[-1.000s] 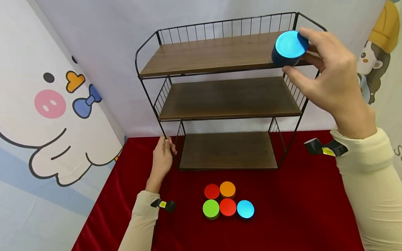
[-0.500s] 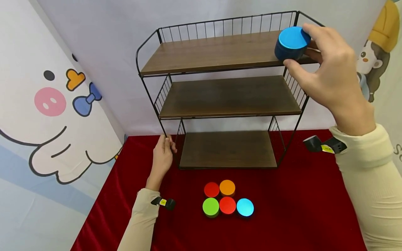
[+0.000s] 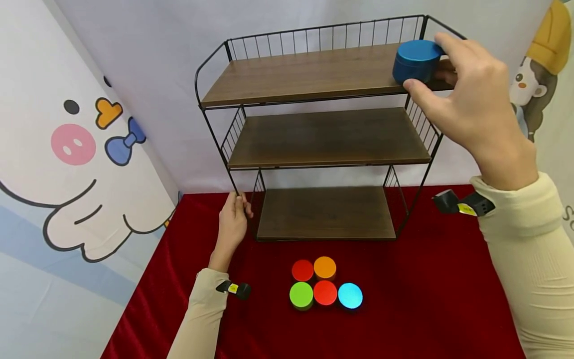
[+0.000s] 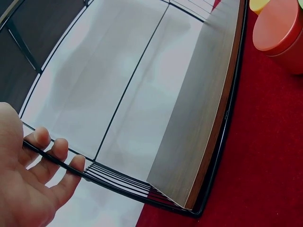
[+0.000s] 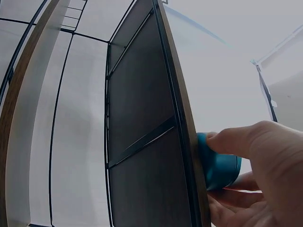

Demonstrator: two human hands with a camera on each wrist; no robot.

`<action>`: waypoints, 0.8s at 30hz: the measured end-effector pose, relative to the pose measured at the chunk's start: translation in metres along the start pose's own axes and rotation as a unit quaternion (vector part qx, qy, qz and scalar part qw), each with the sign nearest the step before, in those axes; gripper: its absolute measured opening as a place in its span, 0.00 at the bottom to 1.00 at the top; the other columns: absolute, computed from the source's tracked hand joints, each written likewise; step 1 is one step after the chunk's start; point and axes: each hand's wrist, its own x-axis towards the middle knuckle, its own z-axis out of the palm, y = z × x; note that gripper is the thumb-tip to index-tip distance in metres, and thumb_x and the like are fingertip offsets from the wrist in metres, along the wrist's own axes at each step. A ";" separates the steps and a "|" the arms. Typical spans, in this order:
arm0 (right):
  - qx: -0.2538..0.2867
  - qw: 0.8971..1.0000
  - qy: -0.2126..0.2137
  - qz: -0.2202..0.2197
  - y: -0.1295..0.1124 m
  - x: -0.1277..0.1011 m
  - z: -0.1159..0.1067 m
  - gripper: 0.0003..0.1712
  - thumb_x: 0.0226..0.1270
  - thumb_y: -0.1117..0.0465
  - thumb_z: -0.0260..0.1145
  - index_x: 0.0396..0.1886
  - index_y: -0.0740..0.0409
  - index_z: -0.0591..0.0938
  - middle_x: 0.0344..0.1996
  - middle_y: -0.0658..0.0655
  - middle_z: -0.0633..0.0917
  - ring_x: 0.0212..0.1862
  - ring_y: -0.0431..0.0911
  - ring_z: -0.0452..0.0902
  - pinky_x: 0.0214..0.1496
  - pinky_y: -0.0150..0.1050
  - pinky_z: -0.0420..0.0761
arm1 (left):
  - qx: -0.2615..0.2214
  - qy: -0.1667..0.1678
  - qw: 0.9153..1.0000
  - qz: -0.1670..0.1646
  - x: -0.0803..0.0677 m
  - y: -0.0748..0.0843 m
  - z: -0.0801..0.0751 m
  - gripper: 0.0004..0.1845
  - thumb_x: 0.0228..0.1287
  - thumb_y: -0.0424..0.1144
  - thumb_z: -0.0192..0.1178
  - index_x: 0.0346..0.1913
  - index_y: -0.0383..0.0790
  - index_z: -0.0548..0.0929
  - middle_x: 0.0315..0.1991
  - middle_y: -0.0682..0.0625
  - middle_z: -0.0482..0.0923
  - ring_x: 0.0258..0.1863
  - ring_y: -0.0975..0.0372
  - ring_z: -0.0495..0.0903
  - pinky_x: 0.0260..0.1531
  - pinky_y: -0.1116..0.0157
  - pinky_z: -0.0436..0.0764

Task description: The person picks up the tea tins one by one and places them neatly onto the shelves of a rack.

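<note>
A round blue tin (image 3: 416, 61) is at the right end of the top shelf board (image 3: 309, 75), close over its front edge. My right hand (image 3: 477, 99) grips the tin between thumb and fingers; in the right wrist view the blue tin (image 5: 220, 165) overlaps the board's edge. Low on the left side of the wire-framed rack, my left hand (image 3: 233, 219) holds the black side post. The left wrist view shows the fingers of the left hand (image 4: 42, 175) curled round that thin black bar.
On the red cloth (image 3: 430, 299) before the rack stand several round tins: two red, including a front red tin (image 3: 325, 292), an orange tin (image 3: 325, 268), a green tin (image 3: 301, 295) and a light blue tin (image 3: 350, 296). The middle board (image 3: 327, 137) and bottom board (image 3: 326, 213) lie below.
The blue tin in my right hand has moved slightly up and back onto the top shelf, and it has tipped more upright. My left hand stays on the post.
</note>
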 end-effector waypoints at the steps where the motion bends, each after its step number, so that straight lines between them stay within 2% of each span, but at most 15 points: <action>1: -0.002 1.000 -0.003 0.003 0.000 0.000 0.000 0.36 0.70 0.57 0.71 0.74 0.61 0.72 0.65 0.68 0.79 0.60 0.63 0.82 0.67 0.30 0.75 | 0.001 0.000 1.000 -0.001 0.000 0.000 0.000 0.18 0.86 0.44 0.36 0.41 0.35 0.70 0.29 0.40 0.77 0.29 0.55 0.80 0.33 0.69 0.79; 6: -0.010 1.000 -0.012 0.017 -0.002 -0.001 0.000 0.35 0.71 0.56 0.70 0.74 0.60 0.72 0.66 0.67 0.78 0.62 0.64 0.81 0.69 0.36 0.75 | -0.001 -0.005 1.000 -0.007 0.000 -0.001 0.000 0.18 0.86 0.45 0.36 0.42 0.36 0.70 0.30 0.39 0.77 0.30 0.53 0.80 0.33 0.68 0.79; 14: -0.007 1.000 -0.011 0.020 -0.002 0.000 -0.001 0.33 0.71 0.56 0.70 0.72 0.61 0.74 0.64 0.67 0.80 0.59 0.64 0.83 0.66 0.32 0.75 | -0.006 -0.004 1.000 -0.003 0.000 0.000 -0.001 0.18 0.86 0.45 0.37 0.41 0.35 0.70 0.29 0.39 0.76 0.30 0.53 0.80 0.33 0.67 0.79; 24: -0.004 0.999 -0.026 0.032 -0.002 0.001 -0.002 0.32 0.72 0.55 0.69 0.70 0.63 0.74 0.62 0.68 0.82 0.57 0.64 0.84 0.66 0.33 0.75 | -0.001 0.004 1.000 -0.002 0.000 0.001 0.000 0.18 0.86 0.44 0.38 0.41 0.35 0.71 0.29 0.41 0.77 0.29 0.56 0.80 0.33 0.65 0.81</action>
